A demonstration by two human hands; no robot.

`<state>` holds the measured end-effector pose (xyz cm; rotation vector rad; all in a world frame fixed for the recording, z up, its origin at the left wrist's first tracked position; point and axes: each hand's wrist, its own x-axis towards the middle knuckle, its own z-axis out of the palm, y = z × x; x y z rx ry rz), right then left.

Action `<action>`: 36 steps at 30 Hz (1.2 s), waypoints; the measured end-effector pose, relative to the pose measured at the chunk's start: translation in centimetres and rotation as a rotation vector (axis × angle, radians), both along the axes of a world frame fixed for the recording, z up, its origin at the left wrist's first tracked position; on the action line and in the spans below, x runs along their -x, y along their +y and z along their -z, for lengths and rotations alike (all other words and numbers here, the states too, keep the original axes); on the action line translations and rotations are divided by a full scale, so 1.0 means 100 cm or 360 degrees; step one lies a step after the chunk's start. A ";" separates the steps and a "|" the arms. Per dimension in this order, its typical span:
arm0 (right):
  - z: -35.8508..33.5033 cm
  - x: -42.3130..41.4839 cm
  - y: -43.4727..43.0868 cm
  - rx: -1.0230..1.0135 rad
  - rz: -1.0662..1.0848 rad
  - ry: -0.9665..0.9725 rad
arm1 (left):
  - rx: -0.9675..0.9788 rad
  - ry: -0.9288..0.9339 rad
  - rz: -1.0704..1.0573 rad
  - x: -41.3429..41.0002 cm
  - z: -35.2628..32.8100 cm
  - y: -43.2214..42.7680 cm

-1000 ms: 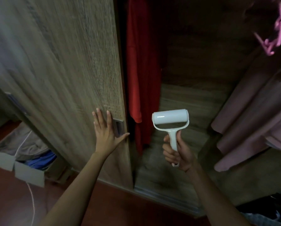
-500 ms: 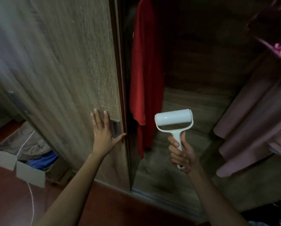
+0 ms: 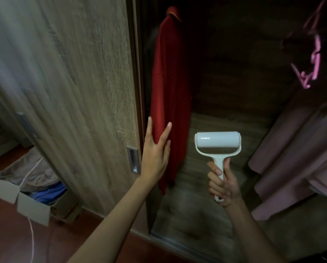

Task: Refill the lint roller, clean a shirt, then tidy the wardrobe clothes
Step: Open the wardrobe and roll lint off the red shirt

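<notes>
our right hand grips the refilled-looking lint roller; our left hand, fingers spread, reaches the red shirt. cleaning and tidying remain.

Cardboard box on red floor.

The left hand reaches toward twelve o'clock with fingers spread and flat, while the right hand, at its three o'clock, is fisted, thumb up.
</notes>
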<state>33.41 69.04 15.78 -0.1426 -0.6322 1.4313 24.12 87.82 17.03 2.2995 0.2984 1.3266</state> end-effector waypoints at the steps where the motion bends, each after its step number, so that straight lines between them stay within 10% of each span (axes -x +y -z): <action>1: -0.001 0.000 -0.001 0.0000 -0.0003 -0.0010 | -0.0005 0.0025 -0.0045 -0.007 0.000 0.004; 36: -0.117 0.066 0.158 -0.0383 -0.0688 -0.0379 | 0.0423 -0.0176 0.0121 0.189 -0.229 0.040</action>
